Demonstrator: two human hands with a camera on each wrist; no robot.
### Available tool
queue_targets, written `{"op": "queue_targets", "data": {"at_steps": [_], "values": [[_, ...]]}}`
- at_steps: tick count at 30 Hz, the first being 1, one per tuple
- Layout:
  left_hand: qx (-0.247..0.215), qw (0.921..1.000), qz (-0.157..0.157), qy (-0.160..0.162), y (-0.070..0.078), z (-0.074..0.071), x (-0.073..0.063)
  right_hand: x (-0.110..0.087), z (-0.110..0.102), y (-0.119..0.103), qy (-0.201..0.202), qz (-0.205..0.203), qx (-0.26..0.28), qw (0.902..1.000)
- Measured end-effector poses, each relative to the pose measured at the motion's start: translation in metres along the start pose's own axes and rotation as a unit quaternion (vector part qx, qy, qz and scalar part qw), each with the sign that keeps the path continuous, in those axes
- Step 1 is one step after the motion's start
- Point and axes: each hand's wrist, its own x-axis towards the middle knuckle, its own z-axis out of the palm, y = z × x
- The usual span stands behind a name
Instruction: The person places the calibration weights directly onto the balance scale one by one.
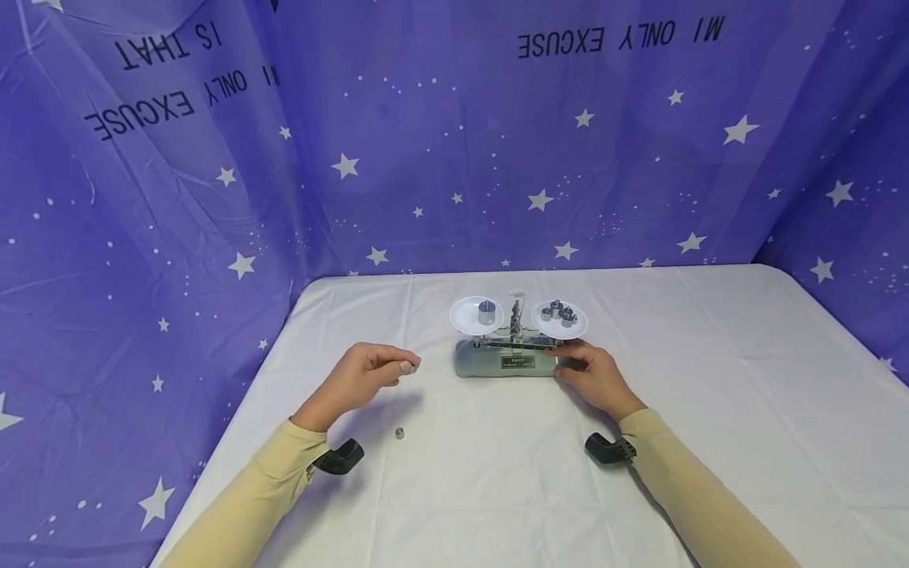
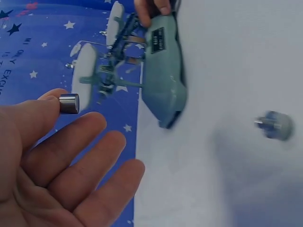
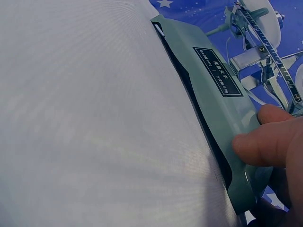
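Between its thumb and index finger, my left hand (image 1: pixel 362 375) pinches a small cylindrical metal weight (image 2: pixel 69 103), held above the table left of a balance scale. The other three fingers are spread apart in the left wrist view. My right hand (image 1: pixel 596 379) grips the right end of the scale's grey-green base (image 3: pixel 222 113), thumb on the front face and fingers toward the back. One larger weight (image 1: pixel 486 315) stands on the left white pan (image 1: pixel 463 319). Several smaller weights (image 1: pixel 557 310) are grouped on the right pan (image 1: pixel 570 334). The scale's beam (image 1: pixel 521 345) slopes slightly down to the right.
Another small knobbed weight (image 1: pixel 400 433) stands on the white tablecloth (image 1: pixel 490 473), nearer me than the left hand. Purple star-printed curtains (image 1: pixel 454 142) enclose the back and sides of the table. A black wrist mount (image 1: pixel 341 457) juts inward from the left sleeve, another (image 1: pixel 607 449) from the right.
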Motion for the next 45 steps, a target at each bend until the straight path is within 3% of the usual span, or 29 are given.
{"op": "queue_targets", "data": {"at_steps": [7,18,27,45], "values": [[-0.035,0.9991,-0.010,-0.023,0.021,-0.007,0.017,0.000,0.001,0.000,0.002,0.003,0.004,1.0000],[-0.006,0.9996,-0.007,-0.028,0.048,-0.012,0.037,-0.001,0.000,-0.004,0.000,0.006,0.001,1.0000],[0.000,0.9990,-0.021,-0.041,0.064,-0.009,0.053,-0.001,-0.001,-0.006,-0.001,0.012,-0.003,0.9999],[0.024,0.9987,-0.028,-0.035,0.082,-0.003,0.085,0.000,0.000,-0.002,-0.002,0.012,0.001,0.9999]]}}
